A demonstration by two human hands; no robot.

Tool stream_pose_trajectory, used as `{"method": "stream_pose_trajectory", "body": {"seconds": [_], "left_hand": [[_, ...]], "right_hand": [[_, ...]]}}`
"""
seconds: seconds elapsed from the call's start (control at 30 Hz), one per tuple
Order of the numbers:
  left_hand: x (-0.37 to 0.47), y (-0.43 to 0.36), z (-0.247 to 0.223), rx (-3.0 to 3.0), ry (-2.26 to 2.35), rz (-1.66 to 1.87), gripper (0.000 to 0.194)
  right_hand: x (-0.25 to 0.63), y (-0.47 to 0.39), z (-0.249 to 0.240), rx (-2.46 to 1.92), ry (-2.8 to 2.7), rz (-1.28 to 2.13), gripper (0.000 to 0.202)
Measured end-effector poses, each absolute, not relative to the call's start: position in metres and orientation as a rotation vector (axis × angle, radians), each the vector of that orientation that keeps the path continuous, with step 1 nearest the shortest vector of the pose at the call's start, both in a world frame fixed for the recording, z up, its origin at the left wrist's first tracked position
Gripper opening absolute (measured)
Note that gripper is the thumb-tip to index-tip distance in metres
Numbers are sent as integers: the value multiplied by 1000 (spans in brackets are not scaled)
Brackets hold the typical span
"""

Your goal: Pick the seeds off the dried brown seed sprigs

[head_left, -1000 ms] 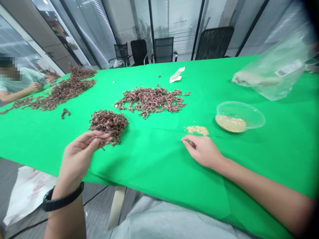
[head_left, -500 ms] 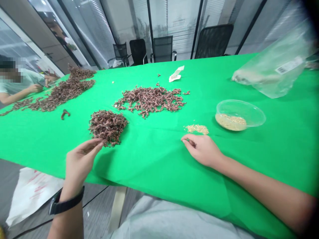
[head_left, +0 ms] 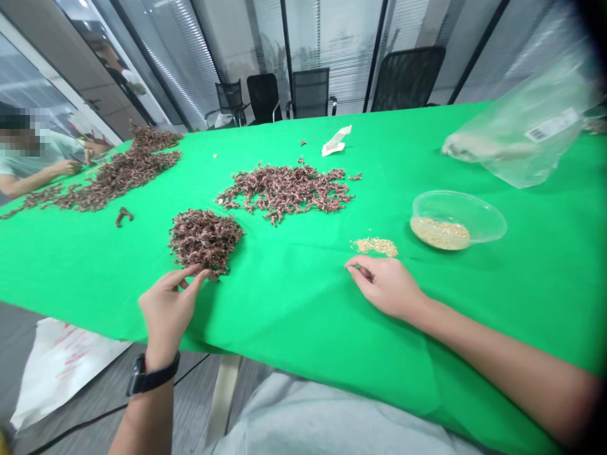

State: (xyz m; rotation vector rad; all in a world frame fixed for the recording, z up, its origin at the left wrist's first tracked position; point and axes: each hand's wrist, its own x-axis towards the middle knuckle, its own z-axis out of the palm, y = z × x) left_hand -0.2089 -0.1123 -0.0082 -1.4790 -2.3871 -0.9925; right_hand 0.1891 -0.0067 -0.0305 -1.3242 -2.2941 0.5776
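My left hand (head_left: 168, 309) is at the near edge of a heaped pile of small, twisted, reddish-brown dried pieces (head_left: 206, 240). Its thumb and forefinger nearly meet there; whatever lies between the tips is too small to make out. On the green cloth (head_left: 294, 303) rests my right hand (head_left: 386, 284), closed in a pinch, and I cannot see what it holds. Just beyond its knuckles lies a little patch of pale yellowish flakes or grains (head_left: 377, 246). A clear plastic bowl (head_left: 484, 221) to the right holds more of the same pale bits.
A flatter spread of the brown pieces (head_left: 289, 193) lies mid-table, with a crumpled white paper (head_left: 336, 141) behind. A clear bag (head_left: 526, 145) stands back right. At far left, a person (head_left: 47, 167) sits by a larger brown heap (head_left: 118, 177). Chairs (head_left: 310, 91) line the far side.
My left hand has shifted a little to the right along the pile's near edge, its wrist turning slightly. My right hand has stayed in place, still pinched.
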Motion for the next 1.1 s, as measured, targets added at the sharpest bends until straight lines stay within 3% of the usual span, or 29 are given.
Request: {"method": "stream_pose_trajectory", "body": {"seconds": [0.23,0.57,1.1], "left_hand": [[-207,-110,-12,-1438,-2362,-940,29],[-208,-105,-22,-1359,-2347,-1186,28],[-203,-111,-19,-1428,-2174,-753,26]], "right_hand": [[190,-7,-31,-1333,-2294,580,29],[191,-7,-32,-1327,-2296,575,28],[190,-6,-33,-1325,-2292,574,28]]}}
